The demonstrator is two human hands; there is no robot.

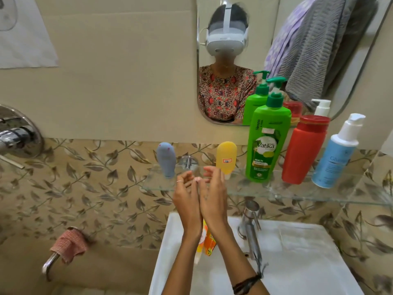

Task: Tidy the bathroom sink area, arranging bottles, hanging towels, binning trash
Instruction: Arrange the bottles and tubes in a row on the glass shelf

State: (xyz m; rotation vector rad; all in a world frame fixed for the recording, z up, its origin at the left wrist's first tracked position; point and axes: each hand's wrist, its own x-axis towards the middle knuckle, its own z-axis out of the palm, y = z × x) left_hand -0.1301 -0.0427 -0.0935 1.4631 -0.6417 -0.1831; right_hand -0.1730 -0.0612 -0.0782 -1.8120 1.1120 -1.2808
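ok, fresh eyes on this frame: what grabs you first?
The two bare hands, left hand and right hand, raised side by side in front of the glass shelf, both open and empty. Next, the colourful row on that shelf: grey tube, yellow tube, green shampoo bottle, red bottle, blue pump bottle. A checked cloth hangs on the rail lower left.
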